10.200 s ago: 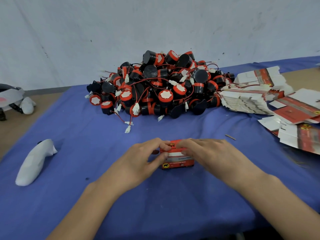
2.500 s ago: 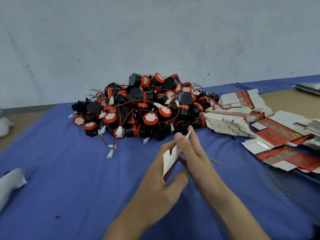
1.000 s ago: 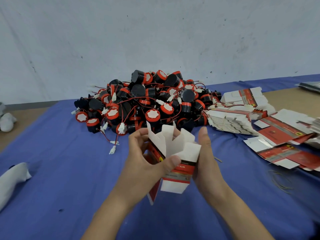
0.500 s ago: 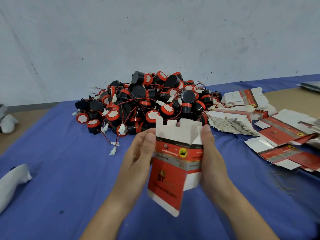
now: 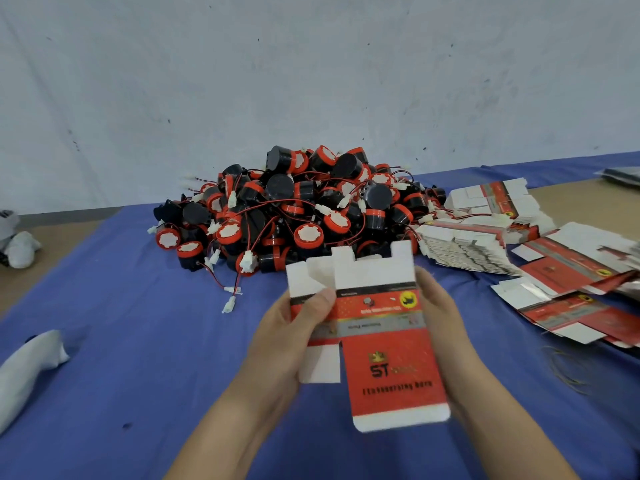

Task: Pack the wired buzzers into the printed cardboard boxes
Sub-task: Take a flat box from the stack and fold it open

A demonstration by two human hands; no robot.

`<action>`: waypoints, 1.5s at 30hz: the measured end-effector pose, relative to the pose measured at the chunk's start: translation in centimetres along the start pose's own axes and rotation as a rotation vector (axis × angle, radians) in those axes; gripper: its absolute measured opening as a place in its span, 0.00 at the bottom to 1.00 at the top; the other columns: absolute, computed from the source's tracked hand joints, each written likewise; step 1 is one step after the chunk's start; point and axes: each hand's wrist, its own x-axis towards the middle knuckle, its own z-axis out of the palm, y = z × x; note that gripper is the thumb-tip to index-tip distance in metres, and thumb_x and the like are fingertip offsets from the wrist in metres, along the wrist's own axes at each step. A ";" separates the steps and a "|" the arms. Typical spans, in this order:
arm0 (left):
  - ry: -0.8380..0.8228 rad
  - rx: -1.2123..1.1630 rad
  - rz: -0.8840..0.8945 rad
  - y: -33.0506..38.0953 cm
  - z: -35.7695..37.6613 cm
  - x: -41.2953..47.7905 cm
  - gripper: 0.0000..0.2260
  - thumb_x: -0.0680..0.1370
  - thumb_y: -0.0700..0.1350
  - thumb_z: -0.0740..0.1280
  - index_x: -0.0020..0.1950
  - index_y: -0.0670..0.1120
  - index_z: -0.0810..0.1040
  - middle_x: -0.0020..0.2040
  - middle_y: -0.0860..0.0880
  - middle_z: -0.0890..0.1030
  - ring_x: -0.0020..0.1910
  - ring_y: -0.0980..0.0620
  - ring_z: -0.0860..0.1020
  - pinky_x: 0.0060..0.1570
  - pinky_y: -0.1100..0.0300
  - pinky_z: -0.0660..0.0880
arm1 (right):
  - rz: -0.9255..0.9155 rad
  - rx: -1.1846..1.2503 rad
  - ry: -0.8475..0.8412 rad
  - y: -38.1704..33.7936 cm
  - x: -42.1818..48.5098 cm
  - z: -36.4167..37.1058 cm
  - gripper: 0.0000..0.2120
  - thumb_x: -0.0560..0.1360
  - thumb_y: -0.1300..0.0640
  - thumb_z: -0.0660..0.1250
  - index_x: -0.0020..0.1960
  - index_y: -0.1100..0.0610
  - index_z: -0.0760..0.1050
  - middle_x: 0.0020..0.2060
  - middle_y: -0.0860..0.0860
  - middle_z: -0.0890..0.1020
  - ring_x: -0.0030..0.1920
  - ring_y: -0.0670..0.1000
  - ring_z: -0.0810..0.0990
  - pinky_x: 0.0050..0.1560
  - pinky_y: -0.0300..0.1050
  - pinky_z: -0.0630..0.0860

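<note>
A: How are the hands set?

B: The left hand (image 5: 287, 337) grips the box (image 5: 384, 344), thumb pressed across its left panel. The right hand (image 5: 440, 327) clasps the right edge, fingers hidden behind. The box hangs above the blue cloth (image 5: 138, 358), toward the near edge of the counter (image 5: 62, 237). Its flaps are open at both ends, and I can see nothing inside it.

A: What might go wrong?

B: The card looks thin — too hard a thumb could crease the panel, I'd guess, or squash the sleeve flat. With the bottom flaps untucked, a buzzer dropped in would likely fall straight through. The buzzers (image 5: 298, 209) lie heaped toward the far edge with their wires tangled, so lifting one may drag its neighbours along.

A: And compared with half a second ago?

B: Then the box stood corner-on, squared open. Now its red printed face is turned to the camera and it looks flatter. The heap and the flat boxes (image 5: 464, 247) toward the right edge haven't shifted.
</note>
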 end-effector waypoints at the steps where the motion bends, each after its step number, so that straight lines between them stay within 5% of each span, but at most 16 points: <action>1: 0.105 0.018 0.051 -0.1 -0.2 0.2 0.14 0.67 0.59 0.71 0.49 0.54 0.84 0.49 0.48 0.87 0.48 0.48 0.86 0.42 0.55 0.83 | -0.026 0.007 0.053 -0.1 0.2 -0.2 0.09 0.83 0.54 0.62 0.60 0.51 0.79 0.45 0.48 0.87 0.41 0.45 0.86 0.41 0.40 0.79; 4: 0.256 0.157 0.239 0.2 -0.1 -0.2 0.15 0.72 0.59 0.68 0.57 0.59 0.79 0.50 0.57 0.86 0.49 0.56 0.85 0.42 0.64 0.81 | -0.101 -0.039 0.020 -0.7 -0.4 0.2 0.10 0.83 0.45 0.60 0.61 0.40 0.77 0.55 0.43 0.85 0.54 0.45 0.85 0.53 0.44 0.80; 7: 0.192 0.220 0.352 -0.4 1.3 -0.8 0.14 0.75 0.57 0.69 0.60 0.59 0.77 0.52 0.60 0.85 0.51 0.61 0.83 0.43 0.71 0.77 | -0.171 -0.224 -0.152 0.4 -1.9 1.6 0.22 0.78 0.35 0.61 0.72 0.32 0.66 0.66 0.34 0.77 0.65 0.35 0.76 0.61 0.32 0.75; 9: 0.090 0.188 0.352 -0.7 2.3 -1.2 0.17 0.77 0.56 0.71 0.64 0.58 0.74 0.56 0.60 0.84 0.54 0.61 0.82 0.46 0.71 0.77 | -0.243 -0.287 -0.166 1.1 -2.8 2.3 0.31 0.76 0.33 0.59 0.78 0.33 0.56 0.73 0.32 0.67 0.72 0.33 0.65 0.70 0.33 0.67; 12: 0.009 0.143 0.351 -0.9 2.5 -1.6 0.29 0.74 0.60 0.67 0.74 0.56 0.67 0.61 0.61 0.81 0.59 0.61 0.81 0.49 0.70 0.77 | -0.391 -0.373 -0.183 1.0 -3.6 3.1 0.29 0.80 0.32 0.50 0.79 0.36 0.51 0.78 0.29 0.51 0.77 0.33 0.52 0.72 0.28 0.58; 14: 0.031 0.109 0.320 -0.8 2.1 -1.4 0.36 0.72 0.64 0.65 0.78 0.55 0.62 0.64 0.61 0.80 0.61 0.61 0.80 0.51 0.70 0.77 | -0.490 -0.456 -0.217 1.2 -4.1 3.5 0.31 0.82 0.33 0.46 0.81 0.43 0.48 0.80 0.32 0.49 0.79 0.37 0.49 0.74 0.31 0.53; 19: 0.054 0.147 0.329 -0.5 1.8 -1.6 0.42 0.69 0.77 0.61 0.79 0.62 0.58 0.67 0.68 0.75 0.63 0.68 0.76 0.53 0.76 0.72 | -0.610 -0.492 -0.241 1.7 -4.9 4.1 0.29 0.83 0.36 0.48 0.81 0.46 0.55 0.80 0.38 0.56 0.80 0.46 0.56 0.75 0.43 0.61; 23: 0.033 0.134 0.372 -0.7 1.8 -1.9 0.41 0.68 0.79 0.58 0.78 0.65 0.58 0.70 0.66 0.74 0.66 0.64 0.75 0.58 0.71 0.74 | -0.695 -0.596 -0.122 2.0 -4.9 4.0 0.27 0.84 0.37 0.49 0.76 0.52 0.66 0.77 0.42 0.64 0.77 0.51 0.66 0.70 0.52 0.72; 26: 0.037 0.129 0.392 -0.9 1.9 -2.1 0.39 0.68 0.79 0.59 0.77 0.67 0.58 0.71 0.62 0.74 0.67 0.58 0.76 0.63 0.64 0.74 | -0.656 -0.617 -0.052 1.7 -4.9 3.9 0.24 0.84 0.35 0.48 0.73 0.44 0.70 0.69 0.38 0.69 0.71 0.49 0.72 0.62 0.50 0.77; 31: 0.125 0.108 0.368 -1.0 1.8 -1.8 0.35 0.65 0.81 0.59 0.71 0.75 0.62 0.67 0.63 0.77 0.63 0.59 0.79 0.57 0.60 0.79 | -0.608 -0.622 -0.101 1.7 -5.3 4.3 0.19 0.84 0.36 0.47 0.66 0.39 0.71 0.65 0.37 0.73 0.69 0.49 0.74 0.61 0.48 0.77; 35: 0.068 0.122 0.334 -1.4 2.2 -1.9 0.32 0.72 0.72 0.56 0.76 0.69 0.60 0.69 0.63 0.75 0.66 0.59 0.76 0.65 0.52 0.74 | -0.493 -0.455 -0.129 1.4 -5.4 4.4 0.19 0.83 0.38 0.49 0.63 0.42 0.74 0.66 0.42 0.74 0.70 0.50 0.73 0.61 0.43 0.75; 39: -0.064 0.116 0.249 -0.8 1.9 -1.6 0.27 0.76 0.65 0.61 0.74 0.60 0.67 0.66 0.52 0.78 0.63 0.53 0.80 0.62 0.50 0.78 | -0.475 -0.378 -0.078 1.0 -5.1 4.1 0.19 0.82 0.43 0.52 0.54 0.51 0.78 0.58 0.46 0.78 0.60 0.54 0.79 0.54 0.52 0.78; 45: -0.116 0.177 0.241 0.0 0.3 -1.2 0.22 0.71 0.58 0.67 0.62 0.51 0.72 0.52 0.51 0.82 0.51 0.54 0.81 0.50 0.63 0.78 | -0.544 -0.475 -0.116 0.4 -4.8 3.0 0.14 0.80 0.48 0.54 0.51 0.48 0.78 0.65 0.40 0.71 0.67 0.51 0.75 0.52 0.36 0.76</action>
